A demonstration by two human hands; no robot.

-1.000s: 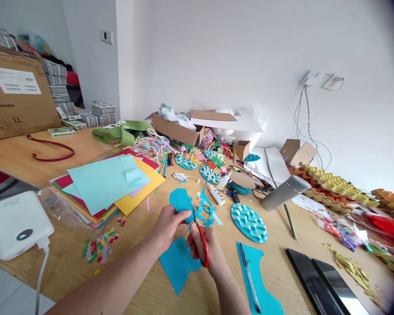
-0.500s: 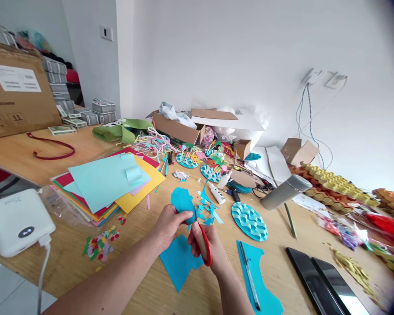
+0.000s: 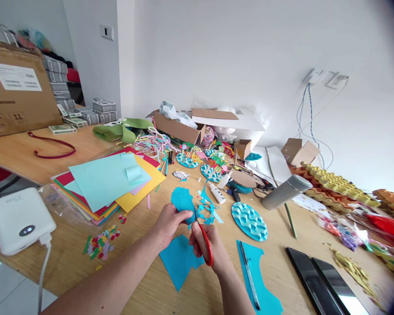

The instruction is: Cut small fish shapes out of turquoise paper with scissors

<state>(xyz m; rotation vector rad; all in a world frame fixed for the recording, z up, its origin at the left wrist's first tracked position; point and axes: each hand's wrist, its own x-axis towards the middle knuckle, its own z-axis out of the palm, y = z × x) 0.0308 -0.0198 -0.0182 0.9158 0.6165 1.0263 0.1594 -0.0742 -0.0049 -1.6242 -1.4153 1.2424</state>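
Observation:
My left hand [image 3: 168, 224] pinches a blue paper piece [image 3: 181, 200] and holds it above the wooden table [image 3: 68, 258]. My right hand [image 3: 207, 247] is closed round red-handled scissors [image 3: 205, 242], whose blades meet the lower right edge of that piece. A larger blue paper offcut [image 3: 179, 260] lies flat under both hands. Thin blue scraps [image 3: 207, 209] lie just beyond the scissors.
A stack of coloured paper sheets [image 3: 108, 181] lies to the left, a white power bank [image 3: 19, 219] at the left edge. A wavy blue disc [image 3: 248, 221], a glue bottle [image 3: 216, 193], a grey flask [image 3: 285, 192], a pen on blue paper [image 3: 249, 275] and dark tablets [image 3: 325, 284] lie to the right.
Both hands stay almost in place. The scissors and my right hand have edged slightly right and down along the blue piece.

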